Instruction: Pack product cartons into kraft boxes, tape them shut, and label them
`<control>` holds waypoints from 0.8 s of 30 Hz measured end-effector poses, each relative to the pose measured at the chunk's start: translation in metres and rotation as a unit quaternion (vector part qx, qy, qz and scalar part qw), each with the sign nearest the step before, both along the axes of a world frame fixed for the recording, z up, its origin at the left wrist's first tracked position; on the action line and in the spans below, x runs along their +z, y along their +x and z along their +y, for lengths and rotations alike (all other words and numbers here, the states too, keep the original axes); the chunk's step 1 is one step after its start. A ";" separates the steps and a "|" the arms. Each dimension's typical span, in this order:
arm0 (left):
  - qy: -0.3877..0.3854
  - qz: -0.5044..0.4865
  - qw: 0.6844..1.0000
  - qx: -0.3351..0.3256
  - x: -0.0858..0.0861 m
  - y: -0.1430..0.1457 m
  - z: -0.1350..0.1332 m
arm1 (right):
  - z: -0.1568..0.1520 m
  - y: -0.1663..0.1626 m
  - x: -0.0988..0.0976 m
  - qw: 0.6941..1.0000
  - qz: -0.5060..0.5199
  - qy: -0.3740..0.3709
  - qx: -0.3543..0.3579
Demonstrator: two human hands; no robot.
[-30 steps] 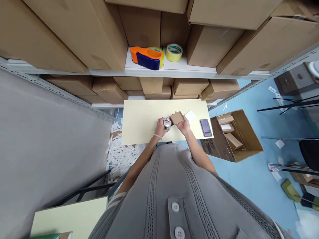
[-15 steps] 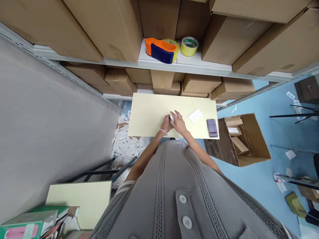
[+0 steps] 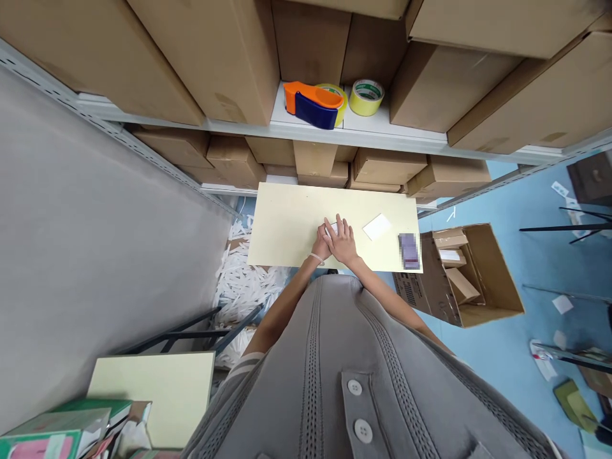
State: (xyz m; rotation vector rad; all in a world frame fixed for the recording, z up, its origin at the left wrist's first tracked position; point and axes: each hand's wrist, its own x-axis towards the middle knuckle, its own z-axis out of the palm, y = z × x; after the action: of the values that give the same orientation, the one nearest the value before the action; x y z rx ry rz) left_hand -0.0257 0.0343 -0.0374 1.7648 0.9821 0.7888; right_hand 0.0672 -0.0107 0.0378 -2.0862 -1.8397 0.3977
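A small white-topped object [image 3: 333, 227] near the pale yellow worktop's [image 3: 287, 223] front edge is covered by the right hand [image 3: 342, 241], fingers spread flat; the left hand's [image 3: 321, 245] grip cannot be told. Uneven pressing could let it slide sideways.

An orange-and-blue tape dispenser [image 3: 313, 106] and a yellow tape roll [image 3: 366, 97] sat on the shelf [image 3: 382, 132]. A white card [image 3: 377, 226] lay on the table [image 3: 287, 223]. An open carton [image 3: 471, 274] stood on the blue floor [image 3: 497, 357].
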 end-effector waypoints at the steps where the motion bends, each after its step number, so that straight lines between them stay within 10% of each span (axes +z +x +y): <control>1: 0.012 -0.001 1.000 0.001 0.004 0.000 0.000 | 0.000 0.001 0.000 1.000 0.015 0.003 0.007; 14: 0.129 0.238 0.955 -0.119 0.044 0.004 0.013 | -0.004 0.026 -0.010 0.936 0.236 0.130 -0.226; 24: 0.083 0.366 0.912 0.165 0.073 -0.105 0.149 | -0.022 0.033 -0.009 0.900 0.274 0.144 -0.307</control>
State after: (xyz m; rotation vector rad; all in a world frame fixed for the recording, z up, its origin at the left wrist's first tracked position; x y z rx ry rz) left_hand -0.1311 0.1832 0.0359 2.1247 1.7890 0.3987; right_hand 0.0999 -0.0331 0.0291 -1.9465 -0.8098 0.4462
